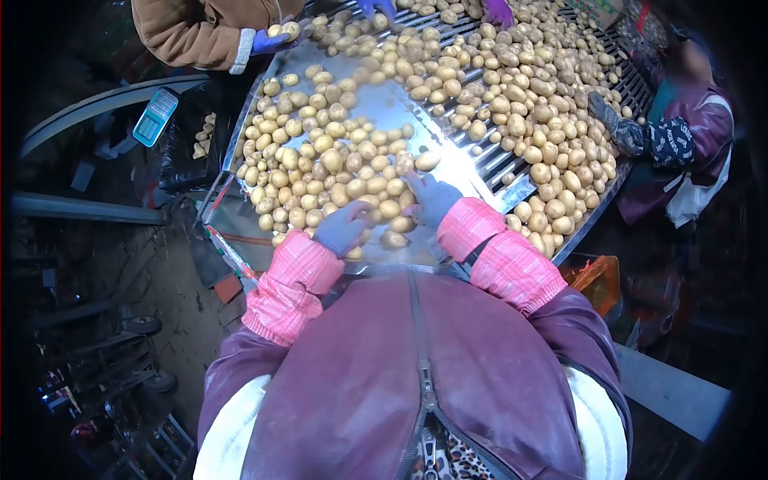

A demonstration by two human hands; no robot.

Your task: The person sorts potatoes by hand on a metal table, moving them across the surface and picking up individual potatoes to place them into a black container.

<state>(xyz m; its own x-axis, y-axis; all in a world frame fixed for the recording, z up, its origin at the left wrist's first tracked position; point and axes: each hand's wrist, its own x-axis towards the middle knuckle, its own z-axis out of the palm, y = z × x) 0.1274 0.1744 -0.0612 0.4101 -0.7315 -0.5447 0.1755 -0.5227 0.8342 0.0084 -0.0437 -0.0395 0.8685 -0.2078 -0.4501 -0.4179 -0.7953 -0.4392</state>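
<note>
Many potatoes (324, 160) lie spread over a shiny metal tray (376, 104) in front of my body. My left hand (342, 229), in a bluish glove, rests at the near edge of the pile, fingers curved toward the potatoes; whether it grips one is unclear. Close by on the right, my right hand (433, 200) is gloved too, its fingers spread around the potatoes at the pile's near right side. A single potato (393, 240) sits between the two hands, nearer to my body.
More potatoes (552, 104) cover a slatted rack (500, 164) at the right. A co-worker's purple-gloved hand (272, 42) holds potatoes at upper left; another co-worker (696, 136) stands at right. A scale (155, 118) and an orange crate (598, 284) flank the tray.
</note>
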